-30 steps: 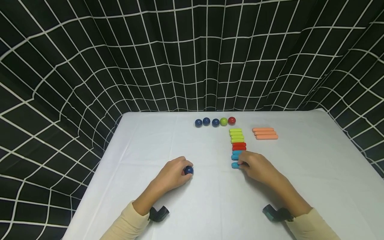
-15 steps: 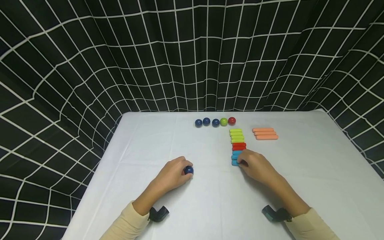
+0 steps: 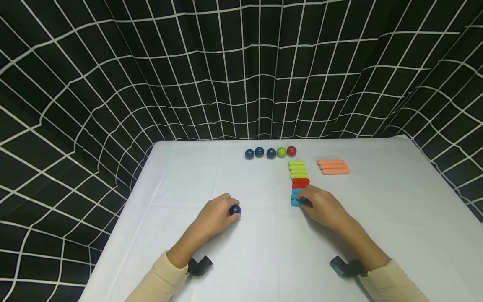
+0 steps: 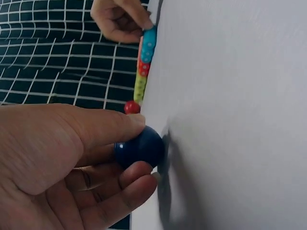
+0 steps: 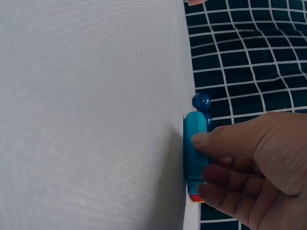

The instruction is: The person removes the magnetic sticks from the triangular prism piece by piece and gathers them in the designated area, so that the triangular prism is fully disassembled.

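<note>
On the white tabletop, my left hand [image 3: 216, 214] holds a dark blue ball [image 4: 139, 148] between thumb and curled fingers. My right hand [image 3: 320, 204] is at the near end of a column of short sticks. Its thumb lies on the nearest blue stick [image 5: 194, 143], and its fingers curl at the stick's far side. Other blue sticks [image 3: 296, 191] sit against it, partly hidden by the fingers. Beyond them come red sticks [image 3: 300, 181] and several yellow-green sticks [image 3: 297, 168], side by side in the same column.
At the back, a row holds dark blue balls [image 3: 259, 152], a green ball [image 3: 281, 152] and a red ball [image 3: 291, 151]. Three orange sticks [image 3: 333, 166] lie right of the column. A black curtain with a white grid [image 3: 241, 75] surrounds the table's back and sides.
The right hand has slid the nearest blue stick away from me, closing its gap to the column; its index finger now reaches farther forward. The left hand keeps its ball, almost still.
</note>
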`<state>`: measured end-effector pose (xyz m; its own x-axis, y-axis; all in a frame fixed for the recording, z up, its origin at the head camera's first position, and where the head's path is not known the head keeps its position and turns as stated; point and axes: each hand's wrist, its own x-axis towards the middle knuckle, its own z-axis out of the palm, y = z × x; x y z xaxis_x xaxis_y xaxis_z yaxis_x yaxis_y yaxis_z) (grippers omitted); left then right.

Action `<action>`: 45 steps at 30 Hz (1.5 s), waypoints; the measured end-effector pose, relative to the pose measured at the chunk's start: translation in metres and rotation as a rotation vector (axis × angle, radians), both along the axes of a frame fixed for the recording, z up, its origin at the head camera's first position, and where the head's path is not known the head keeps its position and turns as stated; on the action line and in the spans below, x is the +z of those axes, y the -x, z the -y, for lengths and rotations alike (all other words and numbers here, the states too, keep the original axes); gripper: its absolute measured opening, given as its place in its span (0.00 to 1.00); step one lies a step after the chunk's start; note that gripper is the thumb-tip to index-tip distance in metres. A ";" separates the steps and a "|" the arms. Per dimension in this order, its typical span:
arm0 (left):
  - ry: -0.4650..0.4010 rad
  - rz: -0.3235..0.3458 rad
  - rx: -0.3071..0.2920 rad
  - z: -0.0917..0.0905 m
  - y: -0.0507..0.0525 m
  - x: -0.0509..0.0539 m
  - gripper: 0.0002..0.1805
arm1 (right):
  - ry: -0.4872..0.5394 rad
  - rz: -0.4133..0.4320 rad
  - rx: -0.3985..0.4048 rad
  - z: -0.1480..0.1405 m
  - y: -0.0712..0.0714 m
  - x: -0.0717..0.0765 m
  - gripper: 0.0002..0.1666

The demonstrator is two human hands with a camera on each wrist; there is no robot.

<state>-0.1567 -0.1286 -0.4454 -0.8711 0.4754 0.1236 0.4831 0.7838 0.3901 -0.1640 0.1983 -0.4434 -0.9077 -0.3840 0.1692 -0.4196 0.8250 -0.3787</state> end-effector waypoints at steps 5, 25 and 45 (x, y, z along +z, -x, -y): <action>0.017 -0.009 0.091 0.004 0.031 -0.002 0.19 | -0.020 -0.023 0.014 0.000 0.001 0.001 0.17; -0.333 -0.002 0.403 -0.016 0.178 -0.028 0.22 | -0.040 -0.050 0.040 0.000 0.000 -0.009 0.16; -0.368 0.135 0.362 -0.016 0.179 -0.034 0.26 | -0.042 -0.060 0.040 -0.004 0.001 -0.011 0.15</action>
<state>-0.3360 -0.1122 -0.4799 -0.9910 0.0880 0.1010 0.1337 0.6904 0.7110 -0.1646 0.2018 -0.4540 -0.8803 -0.4273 0.2060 -0.4732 0.8220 -0.3168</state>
